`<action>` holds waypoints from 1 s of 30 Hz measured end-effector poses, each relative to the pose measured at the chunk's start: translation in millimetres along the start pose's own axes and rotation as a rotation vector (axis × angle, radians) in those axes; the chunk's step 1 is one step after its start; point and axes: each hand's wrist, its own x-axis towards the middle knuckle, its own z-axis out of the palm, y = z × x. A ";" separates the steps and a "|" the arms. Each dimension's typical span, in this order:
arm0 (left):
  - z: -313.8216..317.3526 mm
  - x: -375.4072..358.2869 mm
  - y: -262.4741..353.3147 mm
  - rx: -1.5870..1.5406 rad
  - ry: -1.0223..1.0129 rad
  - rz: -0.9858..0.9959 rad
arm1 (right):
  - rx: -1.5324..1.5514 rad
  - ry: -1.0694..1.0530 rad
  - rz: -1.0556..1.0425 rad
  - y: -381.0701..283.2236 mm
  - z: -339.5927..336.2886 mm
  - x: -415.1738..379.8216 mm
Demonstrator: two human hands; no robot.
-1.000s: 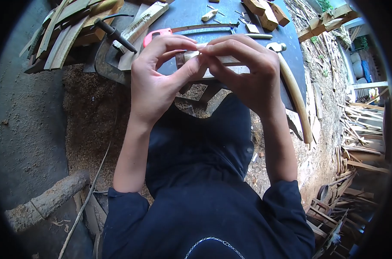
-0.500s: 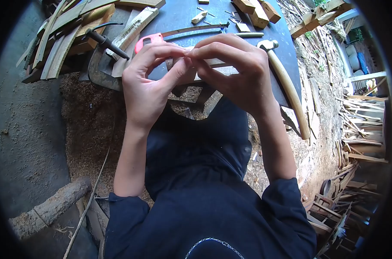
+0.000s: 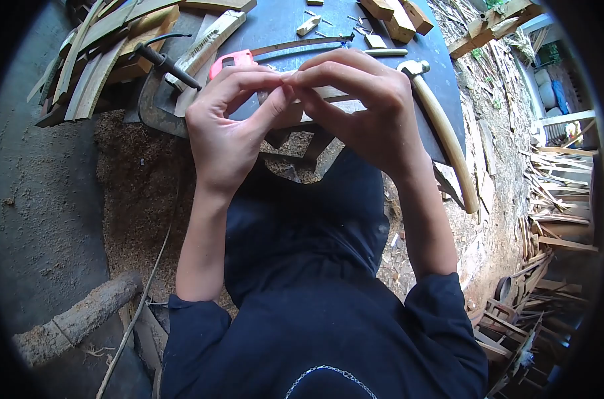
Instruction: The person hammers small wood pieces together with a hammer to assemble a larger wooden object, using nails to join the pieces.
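Note:
My left hand (image 3: 225, 126) and my right hand (image 3: 365, 96) meet fingertip to fingertip over the near edge of the blue table (image 3: 441, 93). Both are closed in a pinch, and whatever lies between the fingertips is too small or hidden to make out. Just behind my left hand is a pink tape measure (image 3: 230, 63), its blade (image 3: 298, 46) pulled out to the right. A hammer (image 3: 441, 126) with a wooden handle lies to the right of my right hand, its handle reaching past the table edge. Pieces of wood show partly beneath my fingers.
A metal clamp (image 3: 157, 100) grips the table's left corner beside stacked wood strips (image 3: 96, 73). Several nails (image 3: 358, 26) and small wood blocks (image 3: 396, 23) lie at the back. A log (image 3: 82, 322) rests at lower left. Scrap wood (image 3: 561, 193) is heaped at right.
Almost nothing differs. My fingertips stay pressed together and have shifted only very slightly, while the things on the table lie as before.

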 end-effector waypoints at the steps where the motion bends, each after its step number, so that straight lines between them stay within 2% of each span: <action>1: -0.5 0.1 -0.2 0.013 -0.002 0.005 | 0.002 0.003 0.005 -0.2 0.4 -0.3; 8: -0.6 0.1 0.9 0.087 0.001 0.008 | -0.062 0.009 0.042 -0.4 -13.3 -2.1; 12: 0.5 -0.2 1.1 0.120 0.016 0.047 | -0.100 0.077 0.179 0.4 -38.7 -11.1; 13: 0.3 -0.4 1.1 0.129 0.015 0.055 | -0.188 0.078 0.209 0.5 -50.0 -16.2; 14: 0.3 -0.7 1.2 0.138 0.014 0.063 | -0.166 0.115 0.314 -2.7 -58.5 -21.3; 18: 0.4 -0.3 1.7 0.146 0.006 0.073 | -0.390 0.164 0.564 -1.4 -95.7 -49.3; 22: 1.4 -1.1 0.7 0.149 0.013 0.078 | -0.762 -0.058 0.933 10.4 -117.3 -92.6; 23: 1.7 -1.3 0.4 0.152 0.017 0.080 | -0.766 -0.123 1.024 12.7 -117.9 -102.1; 26: 2.4 -1.8 -0.4 0.137 0.019 0.081 | -0.866 -0.159 0.883 22.9 -114.7 -125.9; 30: 1.9 -2.6 -0.7 0.136 0.003 0.066 | -0.838 -0.104 0.919 28.8 -112.7 -127.6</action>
